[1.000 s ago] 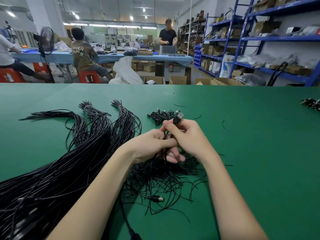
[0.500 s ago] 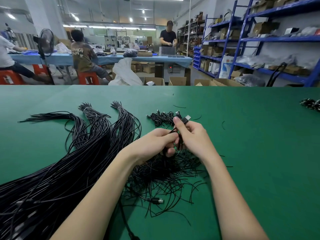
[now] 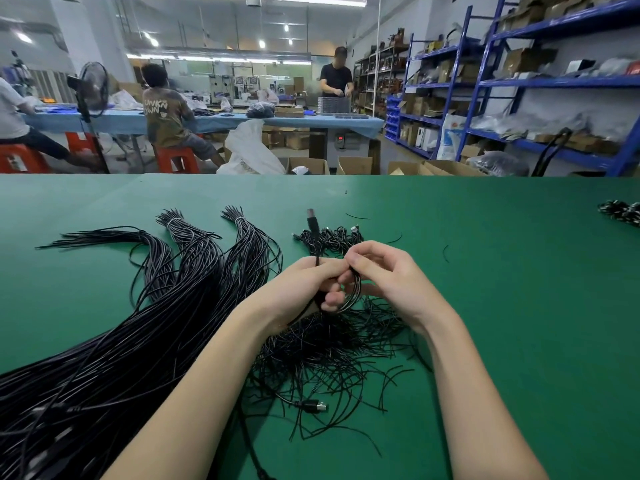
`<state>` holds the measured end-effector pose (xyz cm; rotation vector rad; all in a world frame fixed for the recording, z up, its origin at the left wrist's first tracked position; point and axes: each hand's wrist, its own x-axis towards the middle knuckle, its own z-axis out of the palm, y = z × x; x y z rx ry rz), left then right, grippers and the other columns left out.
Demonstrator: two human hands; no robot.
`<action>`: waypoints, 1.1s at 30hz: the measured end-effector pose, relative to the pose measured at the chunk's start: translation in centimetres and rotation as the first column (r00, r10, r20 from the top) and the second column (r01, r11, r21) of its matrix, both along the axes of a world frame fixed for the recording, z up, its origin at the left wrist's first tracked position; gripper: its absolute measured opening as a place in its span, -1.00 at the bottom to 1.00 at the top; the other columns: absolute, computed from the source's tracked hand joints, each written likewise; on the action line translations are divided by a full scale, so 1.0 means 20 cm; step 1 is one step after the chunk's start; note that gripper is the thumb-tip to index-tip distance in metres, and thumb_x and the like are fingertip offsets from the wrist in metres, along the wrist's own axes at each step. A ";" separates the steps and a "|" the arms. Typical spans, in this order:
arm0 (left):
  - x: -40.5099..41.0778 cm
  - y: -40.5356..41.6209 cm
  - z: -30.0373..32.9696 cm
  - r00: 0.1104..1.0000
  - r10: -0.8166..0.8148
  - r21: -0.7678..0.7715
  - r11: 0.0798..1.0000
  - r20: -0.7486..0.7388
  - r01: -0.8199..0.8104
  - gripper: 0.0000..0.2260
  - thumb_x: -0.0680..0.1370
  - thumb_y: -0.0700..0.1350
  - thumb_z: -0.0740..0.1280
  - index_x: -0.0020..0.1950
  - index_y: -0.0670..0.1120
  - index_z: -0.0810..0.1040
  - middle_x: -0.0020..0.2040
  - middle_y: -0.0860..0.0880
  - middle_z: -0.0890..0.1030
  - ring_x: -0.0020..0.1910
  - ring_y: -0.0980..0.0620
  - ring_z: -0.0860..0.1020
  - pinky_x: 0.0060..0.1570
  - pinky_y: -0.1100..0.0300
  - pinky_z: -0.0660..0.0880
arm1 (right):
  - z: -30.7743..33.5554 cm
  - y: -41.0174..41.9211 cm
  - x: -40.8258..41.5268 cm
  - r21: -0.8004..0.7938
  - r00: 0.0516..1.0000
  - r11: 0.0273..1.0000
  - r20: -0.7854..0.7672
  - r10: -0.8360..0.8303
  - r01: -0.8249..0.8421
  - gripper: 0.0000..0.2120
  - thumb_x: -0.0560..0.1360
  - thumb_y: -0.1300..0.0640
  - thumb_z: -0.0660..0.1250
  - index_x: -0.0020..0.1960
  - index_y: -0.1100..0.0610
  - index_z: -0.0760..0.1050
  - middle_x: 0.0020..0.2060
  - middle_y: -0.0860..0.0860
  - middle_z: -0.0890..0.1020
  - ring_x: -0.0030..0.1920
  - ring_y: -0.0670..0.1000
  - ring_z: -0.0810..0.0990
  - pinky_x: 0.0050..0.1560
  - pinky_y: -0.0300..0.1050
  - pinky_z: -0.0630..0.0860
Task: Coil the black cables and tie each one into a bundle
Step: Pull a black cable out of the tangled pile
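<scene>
Two hands round one thin, black, glossy cable coil [image 3: 353, 292].

Green table [image 3: 485, 306] — long black cables [image 3: 104, 358], loose ties [image 3: 329, 358], coiled bundles [image 3: 332, 237]

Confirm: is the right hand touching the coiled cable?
Touching. The head view shows the right hand pinching the coiled cable at its top, fingers curled round the loop.

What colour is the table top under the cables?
Green; the table top shows best in the head view.
</scene>
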<state>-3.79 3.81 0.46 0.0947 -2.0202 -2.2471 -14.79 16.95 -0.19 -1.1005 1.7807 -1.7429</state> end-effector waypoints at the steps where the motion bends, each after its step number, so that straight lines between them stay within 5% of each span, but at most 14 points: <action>1: 0.00 -0.01 0.00 1.000 0.025 -0.016 1.000 -0.009 -0.025 -0.72 0.71 -0.11 0.17 -0.20 -0.11 0.40 -0.44 0.09 0.39 -0.43 0.12 0.33 -0.41 0.31 0.26 | 0.00 0.00 0.00 -0.007 1.000 1.000 0.014 -0.004 0.005 -0.94 0.62 0.12 0.39 0.00 0.07 0.63 -0.16 0.00 0.73 -0.12 -0.11 0.67 -0.14 -0.24 0.61; 6: -0.02 -0.01 -0.02 0.973 0.231 -0.163 0.959 -0.022 -0.231 -0.74 0.70 -0.10 0.20 -0.15 -0.07 0.53 -0.23 0.02 0.53 -0.14 0.08 0.57 -0.12 0.20 0.53 | 0.01 -0.01 0.01 -0.033 0.990 0.997 -0.118 -0.071 0.068 -0.85 0.56 0.25 0.45 -0.01 0.01 0.68 -0.14 -0.09 0.76 -0.08 -0.17 0.70 -0.02 -0.24 0.63; 9: -0.02 -0.01 -0.02 0.971 0.229 -0.066 0.972 0.061 -0.225 -0.77 0.71 -0.09 0.18 0.07 -0.18 0.58 0.03 -0.08 0.66 0.08 -0.02 0.67 0.02 0.05 0.64 | 0.01 -0.01 0.01 0.010 0.958 0.991 -0.258 -0.124 0.131 -0.84 0.54 0.23 0.47 -0.02 -0.03 0.70 -0.11 -0.10 0.76 -0.05 -0.14 0.70 -0.03 -0.30 0.60; 12: 0.00 0.01 -0.01 0.991 0.092 0.035 0.995 0.092 -0.096 -0.69 0.74 -0.09 0.09 0.25 -0.32 0.45 -0.04 -0.14 0.66 -0.03 -0.18 0.70 0.04 -0.12 0.65 | 0.02 -0.03 0.03 -0.024 0.961 0.991 -0.243 -0.135 0.133 -0.82 0.58 0.19 0.42 0.06 -0.06 0.69 0.00 -0.12 0.74 0.07 -0.12 0.67 -0.06 -0.32 0.60; 15: 0.01 0.05 -0.01 0.994 0.040 -0.187 0.982 0.103 -0.020 -0.66 0.76 -0.06 0.02 0.29 -0.25 0.44 -0.13 -0.09 0.69 -0.08 -0.11 0.68 -0.10 0.10 0.66 | 0.05 -0.07 0.06 -0.059 0.972 0.993 -0.204 -0.116 0.106 -0.89 0.56 0.04 0.46 0.09 -0.05 0.68 -0.01 -0.15 0.74 0.06 -0.17 0.68 0.04 -0.38 0.53; 18: 0.01 0.07 -0.03 0.993 0.027 -0.299 0.954 0.117 0.009 -0.72 0.75 -0.05 0.04 0.10 -0.18 0.47 -0.25 -0.01 0.65 -0.19 0.03 0.63 -0.19 0.19 0.61 | 0.04 -0.11 0.09 -0.027 0.932 0.968 -0.267 -0.246 0.248 -0.85 0.53 -0.05 0.48 -0.14 0.00 0.70 -0.25 -0.14 0.73 -0.18 -0.19 0.67 -0.11 -0.37 0.50; 20: 0.01 0.06 -0.03 0.991 0.014 -0.239 0.971 0.132 0.018 -0.76 0.74 -0.06 0.08 0.07 -0.16 0.45 -0.21 -0.05 0.63 -0.18 0.02 0.64 -0.14 0.13 0.62 | 0.02 -0.12 0.08 -0.009 0.912 0.950 -0.276 -0.303 0.313 -0.78 0.53 -0.08 0.46 -0.23 0.01 0.68 -0.35 -0.13 0.69 -0.31 -0.17 0.61 -0.25 -0.37 0.46; 26: 0.01 0.05 -0.03 0.993 -0.039 0.001 0.999 0.111 0.039 -0.73 0.73 -0.01 0.12 0.38 -0.08 0.41 -0.19 -0.01 0.68 0.02 -0.24 0.69 0.01 -0.15 0.65 | -0.01 -0.08 0.04 0.077 0.977 0.974 0.001 -0.213 0.213 -0.72 0.46 -0.14 0.53 0.06 0.01 0.72 -0.39 -0.05 0.69 -0.44 -0.06 0.57 -0.38 -0.28 0.46; 30: 0.00 0.05 -0.04 0.993 -0.020 0.045 0.999 0.116 0.015 -0.77 0.72 -0.09 0.16 0.33 -0.10 0.50 -0.26 0.02 0.64 -0.17 -0.09 0.69 -0.16 0.01 0.67 | -0.03 -0.09 0.04 0.121 0.985 0.978 -0.031 -0.167 0.170 -0.70 0.47 -0.14 0.53 0.11 0.01 0.72 -0.35 0.00 0.70 -0.43 -0.05 0.55 -0.26 -0.21 0.49; 33: -0.02 0.04 -0.05 0.993 0.073 0.132 0.988 0.097 -0.085 -0.73 0.71 -0.10 0.19 0.38 -0.15 0.48 -0.22 -0.08 0.49 -0.31 0.00 0.54 -0.36 0.18 0.50 | -0.01 -0.06 0.04 0.098 0.992 0.989 -0.063 -0.110 0.115 -0.80 0.54 -0.04 0.49 0.14 -0.05 0.69 -0.27 -0.07 0.74 -0.48 -0.03 0.57 -0.32 -0.25 0.51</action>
